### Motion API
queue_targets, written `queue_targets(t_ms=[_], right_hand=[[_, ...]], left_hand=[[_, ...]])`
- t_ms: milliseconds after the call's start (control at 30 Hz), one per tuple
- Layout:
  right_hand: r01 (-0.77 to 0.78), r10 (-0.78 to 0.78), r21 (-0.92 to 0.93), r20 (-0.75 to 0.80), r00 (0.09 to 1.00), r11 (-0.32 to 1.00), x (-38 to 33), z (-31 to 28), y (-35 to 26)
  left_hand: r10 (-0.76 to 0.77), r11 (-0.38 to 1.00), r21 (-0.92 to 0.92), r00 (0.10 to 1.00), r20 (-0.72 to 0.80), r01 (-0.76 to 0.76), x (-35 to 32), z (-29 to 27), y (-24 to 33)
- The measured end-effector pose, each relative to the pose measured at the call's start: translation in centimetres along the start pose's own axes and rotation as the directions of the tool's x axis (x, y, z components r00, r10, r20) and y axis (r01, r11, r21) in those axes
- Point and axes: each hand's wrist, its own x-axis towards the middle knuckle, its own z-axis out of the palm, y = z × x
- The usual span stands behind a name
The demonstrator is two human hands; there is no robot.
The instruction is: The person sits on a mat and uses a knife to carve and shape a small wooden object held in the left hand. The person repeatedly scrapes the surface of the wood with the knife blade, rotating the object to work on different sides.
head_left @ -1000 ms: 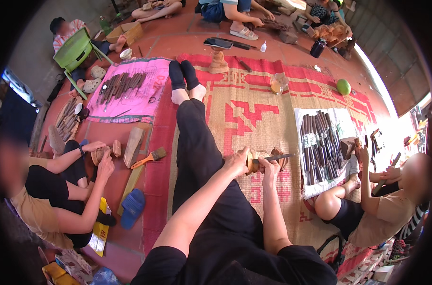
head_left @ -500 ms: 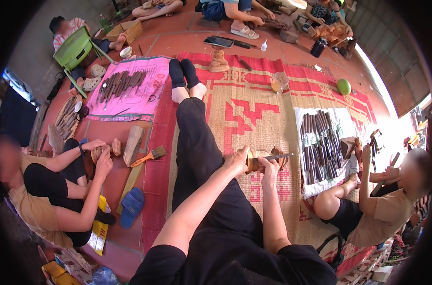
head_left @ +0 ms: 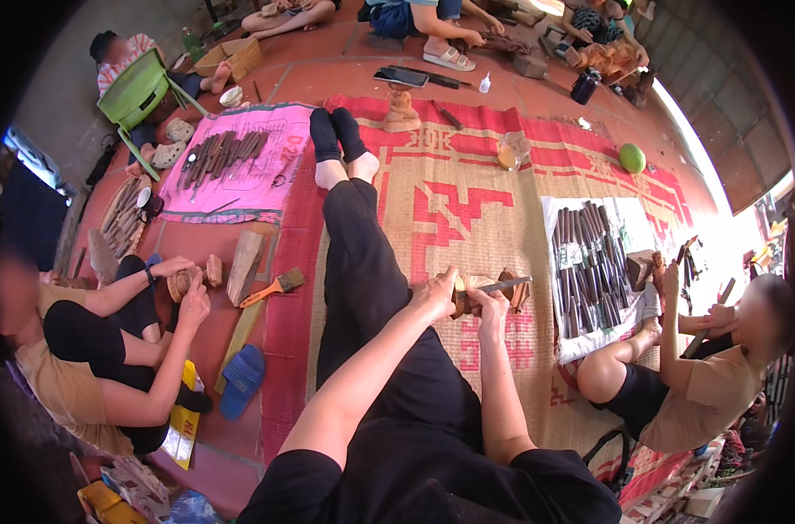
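Observation:
My left hand [head_left: 433, 298] is closed around the left end of a carved piece of light brown wood [head_left: 520, 299], held over my right thigh and the mat. My right hand [head_left: 488, 306] is closed on a slim carving chisel [head_left: 513, 283]. Its grey metal length sticks out to the right and lies across the top of the wood, tilted up slightly at the right. Fingers hide the chisel's other end and where it meets the wood. Both hands are close together, touching or nearly touching the piece.
A red-and-straw mat [head_left: 467, 236] lies beneath my outstretched legs. Dark-handled tools rest on a white sack [head_left: 581, 351] at right and a pink sheet [head_left: 275, 157] at left. A brush [head_left: 275, 286] and blue slipper [head_left: 243, 382] lie left. Co-workers sit on both sides, handling wood.
The chisel has turned a little, its right end now slightly higher and further left. My right hand has shifted slightly left; my left hand stays almost in place.

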Motion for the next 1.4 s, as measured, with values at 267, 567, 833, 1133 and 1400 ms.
queue_targets(t_ms=[267, 567, 833, 1133, 1400], right_hand=[[0.019, -0.018, 0.012, -0.037, 0.999, 1.000, 0.6, -0.7, 0.0], [-0.009, 0.009, 0.014, -0.048, 0.999, 1.000, 1.3, -1.5, 0.0], [0.007, -0.006, 0.025, -0.043, 0.999, 1.000, 1.2, -1.4, 0.0], [-0.002, 0.001, -0.012, -0.048, 0.999, 1.000, 0.0, -0.2, -0.2], [0.011, -0.008, 0.040, -0.070, 0.997, 0.999, 0.5, -1.1, 0.1]], left_hand=[[-0.018, 1.000, -0.012, 1.000, 0.015, 0.018, -0.1, -0.3, 0.2], [0.000, 1.000, 0.028, 1.000, 0.010, -0.001, -0.5, -0.6, 0.7], [0.016, 0.999, 0.028, 0.999, -0.029, -0.015, -0.2, 0.2, 0.0], [0.009, 1.000, -0.004, 1.000, -0.022, -0.009, -0.1, 0.0, -0.1], [-0.015, 1.000, -0.020, 1.000, 0.003, 0.015, -0.2, -0.5, 0.4]])
